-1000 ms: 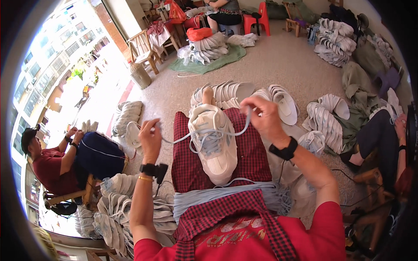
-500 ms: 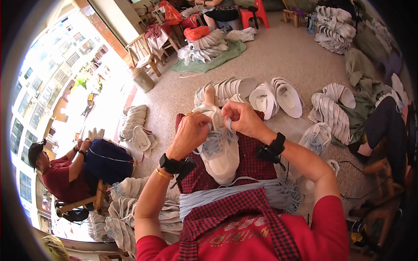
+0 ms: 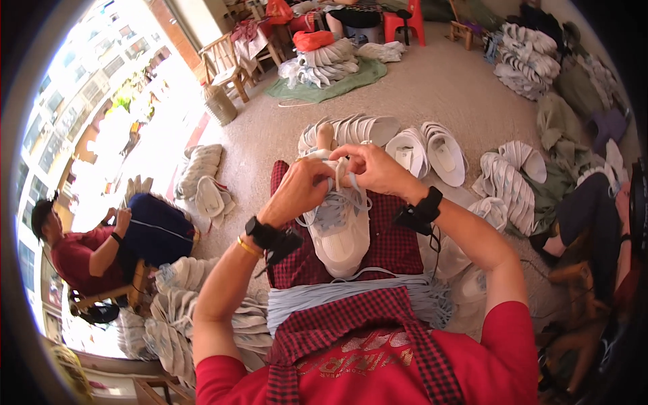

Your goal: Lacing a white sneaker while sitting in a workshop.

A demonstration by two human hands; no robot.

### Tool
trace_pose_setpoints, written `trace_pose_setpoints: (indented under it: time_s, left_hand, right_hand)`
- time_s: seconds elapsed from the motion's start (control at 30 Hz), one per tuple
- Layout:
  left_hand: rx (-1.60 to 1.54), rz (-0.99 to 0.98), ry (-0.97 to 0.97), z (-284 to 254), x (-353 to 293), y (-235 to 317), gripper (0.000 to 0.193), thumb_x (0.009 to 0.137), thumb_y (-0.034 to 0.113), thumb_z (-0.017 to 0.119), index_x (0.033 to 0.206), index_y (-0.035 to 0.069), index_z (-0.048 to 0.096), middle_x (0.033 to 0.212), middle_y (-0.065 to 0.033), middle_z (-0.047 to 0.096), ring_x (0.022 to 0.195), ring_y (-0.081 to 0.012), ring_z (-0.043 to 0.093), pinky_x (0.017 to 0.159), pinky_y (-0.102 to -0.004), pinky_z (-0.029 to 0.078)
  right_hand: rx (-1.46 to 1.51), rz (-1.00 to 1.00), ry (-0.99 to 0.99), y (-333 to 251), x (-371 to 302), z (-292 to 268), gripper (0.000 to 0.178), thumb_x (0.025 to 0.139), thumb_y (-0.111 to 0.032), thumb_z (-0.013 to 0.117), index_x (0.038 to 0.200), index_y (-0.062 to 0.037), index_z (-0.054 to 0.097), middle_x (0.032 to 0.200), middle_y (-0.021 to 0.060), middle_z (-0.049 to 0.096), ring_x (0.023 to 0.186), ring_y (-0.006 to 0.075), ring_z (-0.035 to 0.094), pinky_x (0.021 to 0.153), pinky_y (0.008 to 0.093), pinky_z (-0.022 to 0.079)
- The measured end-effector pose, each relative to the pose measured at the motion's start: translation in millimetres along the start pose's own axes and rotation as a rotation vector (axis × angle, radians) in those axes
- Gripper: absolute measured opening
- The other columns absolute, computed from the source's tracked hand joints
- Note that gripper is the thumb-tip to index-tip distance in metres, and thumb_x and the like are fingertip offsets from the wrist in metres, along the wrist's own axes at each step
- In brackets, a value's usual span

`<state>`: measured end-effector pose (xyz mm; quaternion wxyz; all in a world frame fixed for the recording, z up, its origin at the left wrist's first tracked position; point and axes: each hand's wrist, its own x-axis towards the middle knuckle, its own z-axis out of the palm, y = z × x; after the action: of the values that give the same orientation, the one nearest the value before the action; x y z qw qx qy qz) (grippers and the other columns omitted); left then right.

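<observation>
A white sneaker (image 3: 341, 244) lies on my lap over a red-and-black checked apron (image 3: 397, 236), its toe toward me. Pale blue shoelace (image 3: 331, 214) runs through its upper eyelets. My left hand (image 3: 302, 187) is closed at the shoe's tongue end, with lace between thumb and fingertips. Close beside it, my right hand (image 3: 378, 172) pinches the lace at the opposite eyelet row. The fingers partly hide the lace ends and the shoe's opening. A tan, rounded rod-like piece (image 3: 325, 135) sticks up beyond the shoe. A bundle of pale blue laces (image 3: 358, 300) lies across my lap.
White shoe uppers stand in nested rows (image 3: 368, 128) ahead, with more stacks (image 3: 509, 179) to the right and a heap (image 3: 179, 304) at lower left. A person (image 3: 84, 250) sits at left, another person's leg (image 3: 580, 209) is at right. A green cloth (image 3: 331, 84) lies farther off.
My hands have drawn closer together over the tongue, the right moving left and slightly up. The view has shifted a little. At left, the seated person's hands have changed position.
</observation>
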<state>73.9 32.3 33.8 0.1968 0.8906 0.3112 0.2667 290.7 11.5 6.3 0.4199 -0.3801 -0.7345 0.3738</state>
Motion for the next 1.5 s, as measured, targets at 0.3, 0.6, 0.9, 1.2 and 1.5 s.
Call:
trace_pose_setpoints:
  time_s: [0.3, 0.6, 0.9, 1.2, 1.5]
  left_hand:
    - [0.69, 0.015, -0.02, -34, -2, 4, 0.01, 0.073, 0.007, 0.063, 0.079, 0.001, 0.069, 0.082, -0.0171, 0.065, 0.08, -0.0371, 0.063, 0.075, -0.0456, 0.05]
    - [0.427, -0.134, 0.315, -54, -65, -28, 0.014, 0.077, -0.004, 0.06, 0.084, -0.001, 0.071, 0.083, -0.0158, 0.065, 0.084, -0.0355, 0.059, 0.079, -0.0422, 0.047]
    - [-0.412, -0.298, 0.532, -30, -100, -22, 0.016, 0.087, 0.013, 0.075, 0.099, 0.002, 0.077, 0.073, -0.0021, 0.07, 0.066, -0.0049, 0.058, 0.059, -0.0246, 0.047]
    - [-0.411, -0.41, 0.535, 14, -82, -17, 0.013, 0.086, 0.011, 0.075, 0.094, 0.0, 0.074, 0.08, -0.0034, 0.073, 0.072, -0.0054, 0.062, 0.062, -0.0238, 0.05]
    - [-0.414, -0.37, 0.66, 21, -82, -11, 0.006, 0.088, 0.007, 0.071, 0.089, 0.001, 0.069, 0.074, -0.0005, 0.068, 0.067, -0.0055, 0.061, 0.06, -0.0256, 0.049]
  right_hand:
    - [-0.175, -0.073, 0.061, -2, -10, 11, 0.019, 0.09, -0.011, 0.066, 0.106, -0.0003, 0.063, 0.078, 0.0027, 0.067, 0.067, 0.0073, 0.057, 0.061, 0.0275, 0.047]
    - [-0.19, -0.094, 0.213, -8, -18, 25, 0.021, 0.087, -0.01, 0.066, 0.107, -0.0021, 0.069, 0.073, 0.0066, 0.065, 0.061, 0.0131, 0.057, 0.059, 0.0305, 0.047]
    - [-0.457, -0.286, 0.234, -56, -15, 3, 0.026, 0.082, 0.006, 0.056, 0.103, -0.0029, 0.068, 0.086, 0.005, 0.069, 0.074, 0.0128, 0.065, 0.062, 0.0265, 0.05]
    - [-0.367, -0.18, -0.151, -43, 43, 50, 0.031, 0.081, 0.001, 0.059, 0.111, -0.004, 0.066, 0.082, 0.0063, 0.07, 0.067, 0.0124, 0.064, 0.061, 0.0279, 0.051]
    - [-0.329, -0.12, -0.272, -45, 49, 39, 0.041, 0.073, -0.009, 0.072, 0.113, -0.0056, 0.067, 0.088, 0.0029, 0.069, 0.06, 0.0078, 0.055, 0.057, 0.0251, 0.047]
